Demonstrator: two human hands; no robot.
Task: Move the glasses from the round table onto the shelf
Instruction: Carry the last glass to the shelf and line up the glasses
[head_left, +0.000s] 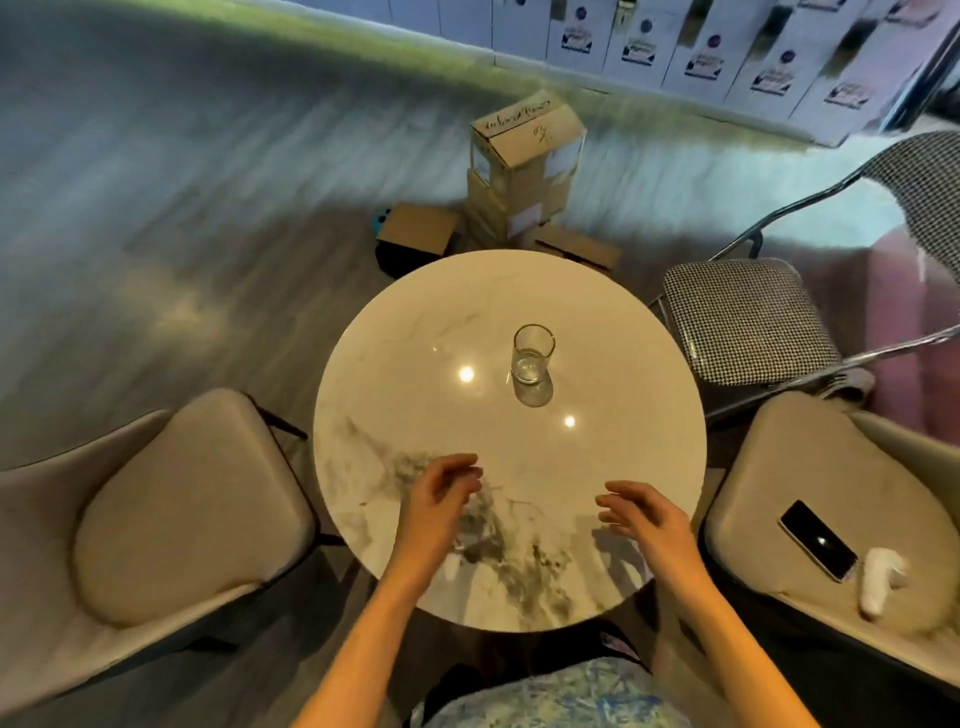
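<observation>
One clear glass (533, 356) stood upright on the round marble surface (415, 332); left hand (441, 501) and right hand (641, 514) hovered nearby, fingers loosely spread, empty, chairs around.

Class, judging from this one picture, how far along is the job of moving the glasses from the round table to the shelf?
Done: cannot tell; no shelf is in view. In hand: nothing; the left hand and right hand hover open and empty over the round table. Left: one glass stands upright on the table, untouched.
</observation>
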